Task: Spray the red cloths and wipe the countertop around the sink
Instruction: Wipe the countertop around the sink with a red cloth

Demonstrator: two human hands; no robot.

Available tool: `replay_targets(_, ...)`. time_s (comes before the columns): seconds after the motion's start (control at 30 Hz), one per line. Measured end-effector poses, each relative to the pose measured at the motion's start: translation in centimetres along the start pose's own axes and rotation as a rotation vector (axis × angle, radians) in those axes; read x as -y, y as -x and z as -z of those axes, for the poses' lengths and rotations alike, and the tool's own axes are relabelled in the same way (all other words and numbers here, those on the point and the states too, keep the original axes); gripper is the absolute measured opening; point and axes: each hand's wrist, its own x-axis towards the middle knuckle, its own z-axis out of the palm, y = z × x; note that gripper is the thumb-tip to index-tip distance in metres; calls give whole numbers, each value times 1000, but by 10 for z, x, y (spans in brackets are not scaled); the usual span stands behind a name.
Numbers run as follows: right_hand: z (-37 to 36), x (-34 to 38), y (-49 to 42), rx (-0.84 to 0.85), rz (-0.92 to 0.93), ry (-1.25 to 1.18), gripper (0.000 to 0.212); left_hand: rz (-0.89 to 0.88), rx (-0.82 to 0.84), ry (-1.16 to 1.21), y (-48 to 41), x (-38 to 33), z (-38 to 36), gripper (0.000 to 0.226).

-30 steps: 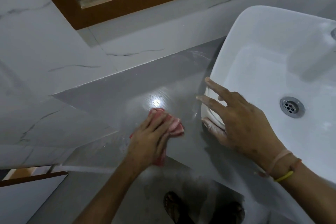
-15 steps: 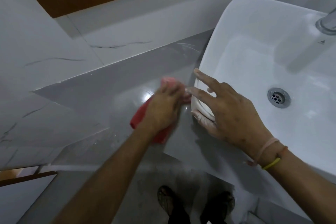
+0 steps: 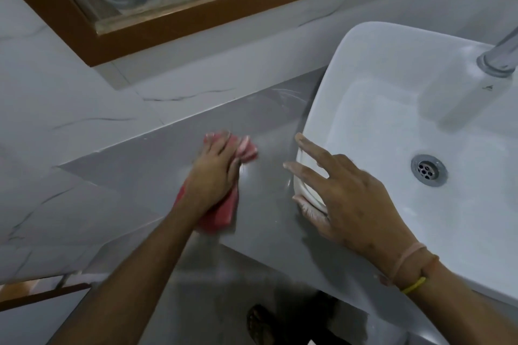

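My left hand (image 3: 214, 173) presses a red cloth (image 3: 221, 213) flat on the grey countertop (image 3: 140, 165), left of the white basin (image 3: 392, 126). Parts of the cloth stick out past my fingertips and below my palm. My right hand (image 3: 344, 199) rests on the basin's left corner with fingers spread, the thumb under the rim. No spray bottle is in view.
A wood-framed mirror (image 3: 173, 22) hangs on the marble wall behind the counter. A chrome tap (image 3: 499, 59) stands at the basin's far right, and the drain (image 3: 428, 169) sits in the bowl. My sandalled feet (image 3: 266, 325) show below the counter's front edge.
My left hand has slid the red cloth away from me across the countertop, first toward the basin, then further back. My right hand stays on the basin corner.
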Motion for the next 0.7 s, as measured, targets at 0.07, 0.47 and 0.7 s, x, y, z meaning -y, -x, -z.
replay_targets(0.07, 1, 1, 0, -16, 3, 1, 50, 74, -18, 3, -37, -12, -3, 49)
replay_targets(0.47, 0, 0, 3, -40, -5, -51, 56, 125, 84, 154, 44, -63, -24, 60)
replay_targets(0.7, 4, 12, 22, -354, 72, 23, 36, 590, -28, 196, 38, -42, 10, 40)
